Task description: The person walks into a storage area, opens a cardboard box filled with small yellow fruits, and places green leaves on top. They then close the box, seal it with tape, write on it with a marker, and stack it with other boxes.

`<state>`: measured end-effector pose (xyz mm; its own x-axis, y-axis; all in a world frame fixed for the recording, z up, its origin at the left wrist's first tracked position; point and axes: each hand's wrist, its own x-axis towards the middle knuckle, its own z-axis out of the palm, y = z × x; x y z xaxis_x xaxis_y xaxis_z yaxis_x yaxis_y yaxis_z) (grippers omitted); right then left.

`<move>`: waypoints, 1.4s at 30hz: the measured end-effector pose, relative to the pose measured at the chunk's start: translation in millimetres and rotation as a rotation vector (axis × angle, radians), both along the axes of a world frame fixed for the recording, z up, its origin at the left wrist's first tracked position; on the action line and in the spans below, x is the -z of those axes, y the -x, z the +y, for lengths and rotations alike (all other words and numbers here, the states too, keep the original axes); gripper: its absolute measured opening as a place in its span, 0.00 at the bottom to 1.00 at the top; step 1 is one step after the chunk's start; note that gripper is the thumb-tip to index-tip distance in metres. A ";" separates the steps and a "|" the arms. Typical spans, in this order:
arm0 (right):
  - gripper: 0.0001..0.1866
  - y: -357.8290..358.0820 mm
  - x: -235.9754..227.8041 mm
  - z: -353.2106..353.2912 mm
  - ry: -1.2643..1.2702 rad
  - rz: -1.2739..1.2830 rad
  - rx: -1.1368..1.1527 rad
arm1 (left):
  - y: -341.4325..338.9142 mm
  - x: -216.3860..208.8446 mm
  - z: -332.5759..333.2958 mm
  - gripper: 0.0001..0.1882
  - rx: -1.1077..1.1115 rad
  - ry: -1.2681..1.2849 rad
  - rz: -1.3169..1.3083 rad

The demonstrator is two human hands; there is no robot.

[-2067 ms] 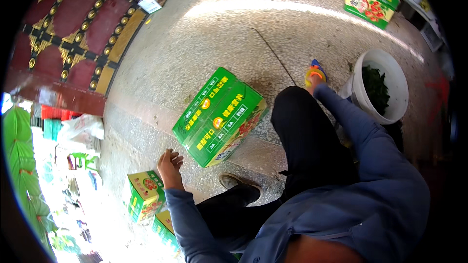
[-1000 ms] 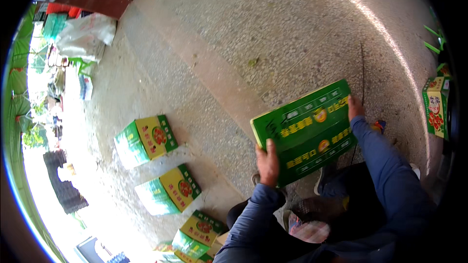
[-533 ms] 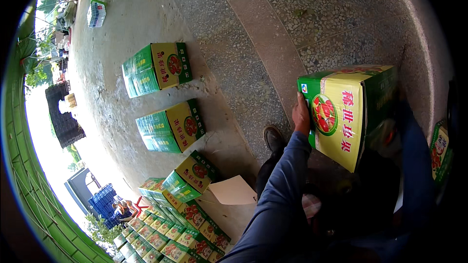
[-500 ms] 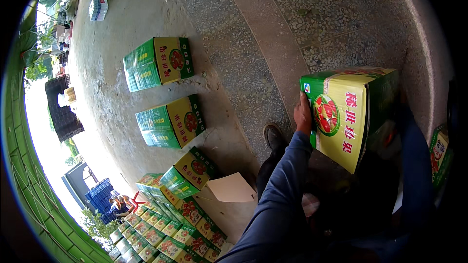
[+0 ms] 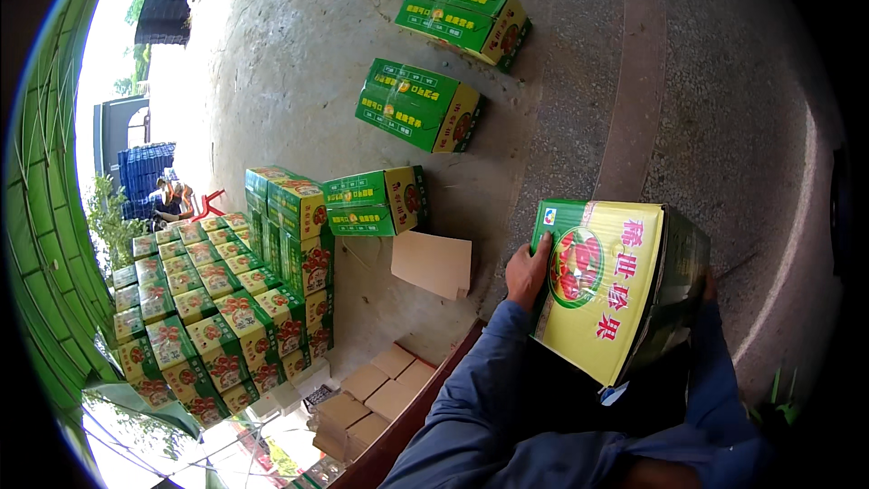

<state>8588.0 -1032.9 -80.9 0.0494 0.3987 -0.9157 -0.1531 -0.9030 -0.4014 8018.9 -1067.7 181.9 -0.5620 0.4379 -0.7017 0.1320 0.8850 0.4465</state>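
A green and yellow printed fruit carton (image 5: 608,285) is held close in front of my body, between my two hands. My left hand (image 5: 527,272) grips its left side, with the thumb showing on the printed face. On the opposite side, my right hand (image 5: 710,290) presses against the darker wall; most of its fingers are hidden behind the carton. A scrap of clear tape (image 5: 614,393) sticks out from the lower corner. Three similar cartons stand in a line to the left: a far one (image 5: 471,14), a middle one (image 5: 421,104) and a near one (image 5: 373,201).
Beside the near carton lies a flat piece of brown cardboard (image 5: 432,263) on the concrete floor (image 5: 299,72). A large stack of matching cartons (image 5: 222,299) fills the left. Several plain brown boxes (image 5: 380,385) sit at the lower left, and blue crates (image 5: 145,179) stand farther off.
My view has swung left, bringing the large stack and the brown boxes further into sight. The carton stays between my hands, and my right hand now shows at its side.
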 end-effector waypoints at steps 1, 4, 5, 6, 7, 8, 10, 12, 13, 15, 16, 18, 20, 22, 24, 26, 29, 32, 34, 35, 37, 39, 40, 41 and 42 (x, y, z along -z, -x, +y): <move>0.34 -29.4 -6.3 -1.8 0.026 -0.145 0.123 | 11.2 -27.5 16.2 0.38 0.048 -0.074 -0.035; 0.31 93.2 -83.0 38.3 -0.175 -0.188 -0.167 | 63.4 -104.1 -52.8 0.38 -0.147 -0.090 0.027; 0.34 127.5 -122.9 51.3 -0.115 -0.272 -0.224 | 77.4 -120.6 -71.4 0.38 -0.215 -0.076 0.015; 0.35 160.1 -165.7 63.8 -0.160 -0.301 -0.298 | 90.9 -129.3 -86.3 0.38 -0.271 -0.066 -0.005; 0.35 202.8 -230.9 77.4 -0.199 -0.341 -0.378 | 103.1 -132.0 -101.5 0.39 -0.328 -0.073 -0.033; 0.35 232.3 -276.0 92.2 -0.250 -0.385 -0.435 | 117.5 -161.3 -98.8 0.39 -0.333 -0.075 -0.030; 0.36 265.4 -319.2 115.2 -0.344 -0.408 -0.423 | 146.5 -191.7 -107.3 0.40 -0.389 -0.160 -0.036; 0.36 317.2 -357.9 142.3 -0.381 -0.354 -0.443 | 174.7 -204.9 -114.5 0.40 -0.474 -0.267 -0.051; 0.36 335.1 -381.9 151.2 -0.380 -0.344 -0.458 | 184.5 -213.2 -120.7 0.40 -0.519 -0.302 -0.074; 0.35 381.5 -414.4 170.8 -0.386 -0.298 -0.491 | 213.4 -226.4 -129.8 0.40 -0.586 -0.319 -0.089; 0.35 405.8 -420.9 182.5 -0.428 -0.322 -0.531 | 228.0 -228.6 -130.6 0.40 -0.615 -0.336 -0.092; 0.35 449.9 -423.2 200.9 -0.504 -0.376 -0.609 | 250.5 -237.3 -135.9 0.39 -0.696 -0.404 -0.103; 0.34 493.3 -425.9 212.0 -0.586 -0.297 -0.607 | 272.4 -255.1 -141.6 0.38 -0.739 -0.422 -0.031; 0.33 537.4 -452.0 207.6 -0.506 -0.272 -0.595 | 294.0 -283.8 -156.8 0.38 -0.788 -0.406 -0.020; 0.32 585.5 -438.9 217.1 -0.511 -0.184 -0.653 | 321.0 -295.7 -161.9 0.38 -0.821 -0.404 0.045; 0.32 648.5 -434.0 207.5 -0.518 -0.123 -0.686 | 346.3 -309.7 -167.7 0.38 -0.844 -0.376 0.112; 0.33 700.9 -409.4 244.8 -0.507 -0.078 -0.757 | 385.1 -325.7 -149.1 0.37 -0.870 -0.402 0.123; 0.32 792.9 -409.1 243.6 -0.380 -0.034 -0.813 | 421.3 -312.3 -160.3 0.38 -0.948 -0.380 0.213; 0.32 824.4 -408.3 249.6 -0.334 -0.017 -0.831 | 435.8 -327.2 -152.5 0.39 -0.973 -0.322 0.245; 0.32 831.4 -402.0 258.9 -0.351 0.049 -0.830 | 442.6 -337.2 -143.5 0.40 -0.938 -0.267 0.260; 0.32 853.7 -387.3 292.3 -0.394 0.044 -0.860 | 463.2 -355.7 -123.2 0.40 -0.916 -0.301 0.219; 0.32 880.5 -378.2 306.3 -0.375 0.199 -0.880 | 480.5 -338.9 -123.4 0.40 -0.899 -0.260 0.281; 0.33 890.4 -375.2 308.6 -0.351 0.259 -0.891 | 484.3 -343.6 -126.3 0.41 -0.897 -0.235 0.265; 0.34 905.5 -370.4 309.7 -0.313 0.148 -0.944 | 491.9 -341.2 -133.0 0.41 -0.925 -0.232 0.241; 0.34 907.7 -359.5 317.2 -0.359 0.130 -0.980 | 493.5 -333.8 -132.6 0.41 -0.944 -0.240 0.210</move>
<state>7680.3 -715.7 278.6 -0.5314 0.4602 -0.7112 0.5192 -0.4865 -0.7027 7525.4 -1200.3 515.7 -0.8557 -0.1355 -0.4994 -0.4827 0.5570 0.6759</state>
